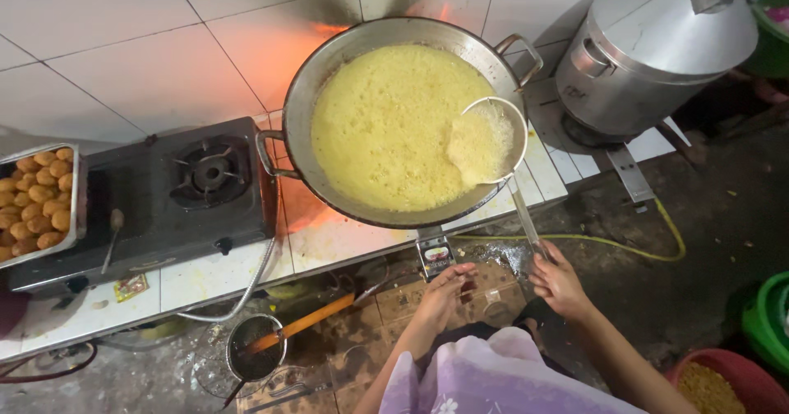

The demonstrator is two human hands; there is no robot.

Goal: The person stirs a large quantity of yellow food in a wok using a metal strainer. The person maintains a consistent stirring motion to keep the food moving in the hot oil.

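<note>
The skimmer (490, 143) is a round metal scoop with a long thin handle. The right hand (559, 278) holds the end of the handle. The scoop part is tilted and rests in the wok (329, 77), near the right rim. It is full of pale yellow foamy bits. The wok is big, round and grey, with a loop handle on each side. It is full of yellow bubbling oil. Orange fire glows under it. The left hand (444, 286) is just below the wok, fingers bent.
</note>
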